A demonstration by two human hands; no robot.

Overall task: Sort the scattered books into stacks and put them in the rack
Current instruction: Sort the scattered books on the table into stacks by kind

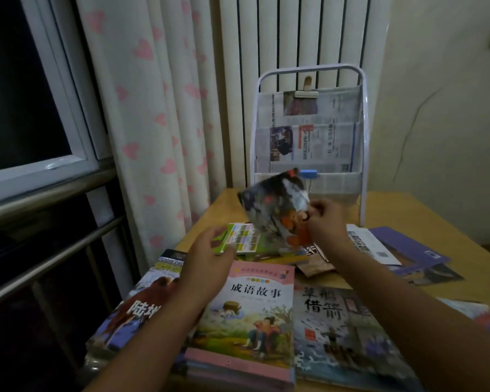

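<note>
near the middle of the frame our right hand [324, 219] held a thin, blurred picture book with a dark cover and orange figures [277, 210], our fingers [313, 215] pinching its lower right corner so that it hung tilted in the air above the wooden tabletop [425, 219], clear of the books below. we judged it was lifted that way to be looked over and sent to a stack. our left hand [210, 250] hovered open, fingers relaxed, left of centre, just over a green-edged book with a grid of small pictures [245, 239], probably ready to steady or take the lifted book.

in the lower half of the frame lay three sorted-looking piles side by side: a brown camel-cover book [142, 304] at the left, a pink-bordered storybook [249, 315] in the middle, a grey-blue boat-cover book [343, 335] at the right. loose purple and white booklets [408, 247] lay scattered at the right. the white metal-framed rack lined with newspaper [309, 131] stood at the upper centre, at the far edge of the tabletop, no books visible in it yet.
</note>
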